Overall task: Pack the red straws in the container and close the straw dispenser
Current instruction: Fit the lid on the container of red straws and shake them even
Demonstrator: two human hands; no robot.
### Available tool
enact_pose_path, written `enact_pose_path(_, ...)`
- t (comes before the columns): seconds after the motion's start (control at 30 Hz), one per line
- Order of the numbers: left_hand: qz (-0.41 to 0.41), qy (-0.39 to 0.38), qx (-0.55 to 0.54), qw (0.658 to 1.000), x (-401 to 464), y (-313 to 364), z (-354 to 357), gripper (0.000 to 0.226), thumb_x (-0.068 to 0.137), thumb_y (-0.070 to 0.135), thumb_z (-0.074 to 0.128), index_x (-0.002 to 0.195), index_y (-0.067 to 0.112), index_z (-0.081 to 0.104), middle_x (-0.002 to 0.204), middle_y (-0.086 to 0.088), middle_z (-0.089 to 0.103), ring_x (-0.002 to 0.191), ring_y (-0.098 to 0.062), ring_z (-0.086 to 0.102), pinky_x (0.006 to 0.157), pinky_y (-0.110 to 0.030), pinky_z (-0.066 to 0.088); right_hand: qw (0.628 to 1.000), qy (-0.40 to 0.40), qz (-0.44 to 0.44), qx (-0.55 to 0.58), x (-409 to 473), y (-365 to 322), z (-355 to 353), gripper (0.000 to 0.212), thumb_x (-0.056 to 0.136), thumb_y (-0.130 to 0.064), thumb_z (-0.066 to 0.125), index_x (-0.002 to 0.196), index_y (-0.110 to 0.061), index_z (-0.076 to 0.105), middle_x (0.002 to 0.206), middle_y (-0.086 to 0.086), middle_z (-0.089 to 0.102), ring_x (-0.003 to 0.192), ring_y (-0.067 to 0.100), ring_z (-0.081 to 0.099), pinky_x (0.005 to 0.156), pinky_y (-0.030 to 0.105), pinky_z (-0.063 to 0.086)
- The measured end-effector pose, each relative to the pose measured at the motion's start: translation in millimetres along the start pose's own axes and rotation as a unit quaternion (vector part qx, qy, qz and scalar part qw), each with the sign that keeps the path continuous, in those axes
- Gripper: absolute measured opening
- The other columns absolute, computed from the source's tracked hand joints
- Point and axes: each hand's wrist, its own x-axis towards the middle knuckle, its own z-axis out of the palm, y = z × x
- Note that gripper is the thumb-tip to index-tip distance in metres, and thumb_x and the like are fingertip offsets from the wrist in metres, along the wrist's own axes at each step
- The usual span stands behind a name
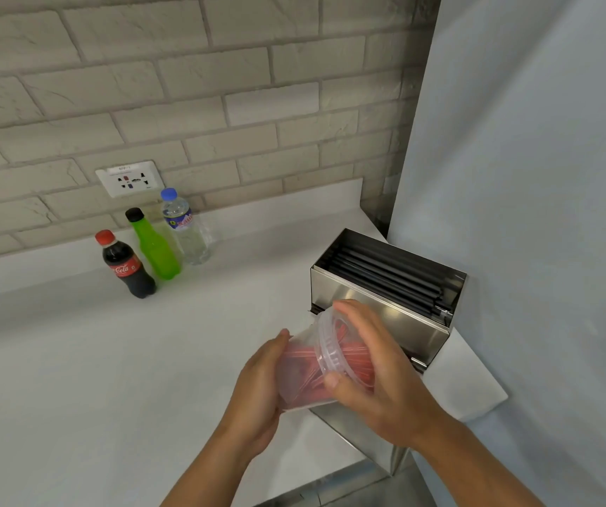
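Observation:
A clear plastic container [303,364] lies tilted on its side between my hands, above the white counter. Red straws [309,375] show through its wall. My left hand [257,389] cups the container's base from the left. My right hand [378,375] covers its rimmed mouth, where a clear lid [325,345] sits, fingers curled over the rim. Behind them stands the steel straw dispenser [378,309] with its top open and dark straws [393,272] lying inside. Its steel lid [352,429] lies flat on the counter under my right wrist.
A cola bottle [126,267], a green bottle [153,247] and a water bottle [184,228] stand at the back left by the brick wall with a socket [130,178]. A grey panel [532,177] rises on the right. The counter edge [294,495] runs near my forearms.

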Motion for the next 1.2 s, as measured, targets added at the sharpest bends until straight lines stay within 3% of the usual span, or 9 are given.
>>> enact_pose_path(0.17,0.252,0.132,0.128,0.950,-9.0,-8.5,9.7,0.038,0.087,0.062,0.052,0.112,0.038,0.067,0.112,0.020,0.069,0.103,-0.003,0.067,0.077,-0.012,0.053,0.976,0.069,0.131,0.162,5.1,-2.0,15.8,0.067,0.084,-0.065,0.064,0.147,-0.054,0.043,0.150,-0.021,0.053,0.137,0.007,0.055,0.108,0.041,0.053)
enact_pose_path(0.23,0.292,0.118,0.134,0.940,-8.5,-15.3,5.6,0.038,0.090,0.056,0.055,0.118,0.033,0.065,0.114,0.022,0.068,0.105,-0.003,0.067,0.076,-0.009,0.052,0.965,0.075,0.153,0.201,5.6,1.1,19.3,0.065,0.083,-0.065,0.067,0.144,-0.057,0.046,0.150,-0.017,0.056,0.137,0.011,0.057,0.107,0.046,0.055)
enact_pose_path(0.4,0.082,0.012,-0.084,0.993,-1.6,3.2,-3.6,0.050,0.073,0.053,0.079,0.112,0.022,0.076,0.114,-0.007,0.076,0.100,-0.024,0.075,0.085,-0.041,0.060,0.992,0.062,0.067,0.088,4.7,-0.5,10.8,0.066,0.087,-0.048,0.069,0.149,-0.042,0.046,0.147,-0.011,0.056,0.135,0.017,0.057,0.105,0.041,0.054)
enact_pose_path(0.53,-0.143,-0.087,-0.053,0.985,2.6,20.2,-16.9,0.067,0.093,0.069,0.048,0.120,0.015,0.077,0.120,-0.019,0.076,0.107,-0.036,0.075,0.083,-0.055,0.061,0.999,0.042,-0.004,0.010,10.7,-4.4,7.8,0.073,0.085,-0.039,0.069,0.151,-0.019,0.045,0.150,-0.003,0.051,0.140,0.022,0.051,0.111,0.035,0.048)
enact_pose_path(0.6,-0.098,-0.060,0.007,0.993,4.9,18.4,-17.7,0.060,0.096,0.067,0.046,0.114,0.021,0.080,0.112,-0.014,0.079,0.099,-0.031,0.077,0.076,-0.050,0.062,0.999,0.027,-0.005,0.020,15.4,-7.1,4.9,0.070,0.086,-0.041,0.067,0.151,-0.026,0.044,0.148,-0.009,0.051,0.140,0.019,0.051,0.109,0.034,0.049)
enact_pose_path(0.73,0.128,0.033,0.076,0.988,3.1,-1.1,-5.7,0.051,0.089,0.066,0.052,0.109,0.024,0.073,0.109,-0.005,0.076,0.101,-0.025,0.073,0.090,-0.046,0.056,0.995,0.048,0.057,0.071,18.9,-13.4,5.6,0.065,0.087,-0.052,0.063,0.148,-0.045,0.040,0.148,-0.015,0.054,0.139,0.012,0.052,0.111,0.043,0.049)
enact_pose_path(0.9,0.015,-0.071,-0.061,0.995,5.1,6.8,-14.7,0.059,0.095,0.059,0.052,0.126,0.012,0.071,0.126,-0.019,0.072,0.112,-0.032,0.069,0.098,-0.048,0.051,0.999,0.026,0.019,0.036,19.0,-17.2,0.2,0.064,0.089,-0.047,0.065,0.148,-0.037,0.041,0.145,-0.015,0.054,0.139,0.015,0.052,0.110,0.036,0.050)
enact_pose_path(1.03,0.074,0.007,0.014,0.997,3.0,7.8,-3.9,0.050,0.101,0.054,0.045,0.114,0.017,0.076,0.114,-0.015,0.077,0.109,-0.035,0.072,0.101,-0.056,0.053,0.999,0.032,0.003,0.029,19.7,-16.2,4.5,0.064,0.090,-0.045,0.066,0.148,-0.034,0.042,0.146,-0.015,0.054,0.139,0.011,0.052,0.110,0.025,0.046)
enact_pose_path(1.2,0.217,0.104,0.100,0.965,-4.9,2.7,7.7,0.031,0.094,0.050,0.051,0.103,0.028,0.071,0.098,0.010,0.075,0.087,-0.008,0.072,0.071,-0.016,0.054,0.981,0.076,0.123,0.128,24.8,-15.1,9.1,0.064,0.080,-0.065,0.066,0.140,-0.050,0.050,0.138,-0.026,0.061,0.127,-0.007,0.060,0.097,0.019,0.054)
